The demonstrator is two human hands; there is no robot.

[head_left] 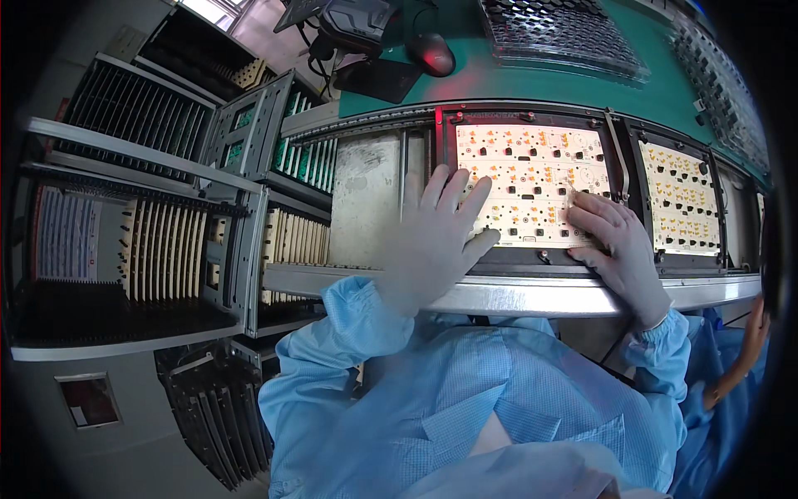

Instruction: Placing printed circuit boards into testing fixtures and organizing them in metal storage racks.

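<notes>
Left hand (pixel 436 237) spread open, I have it over the left edge of the white board (pixel 532 179), probably to steady it. My right hand (pixel 617 237) curls its fingers over the board's right side; whether they pinch anything, I cannot tell. Around the board runs a dark frame (pixel 499 263), presumably keeping it square, with a second board (pixel 683 200) likewise framed just beside it.
</notes>
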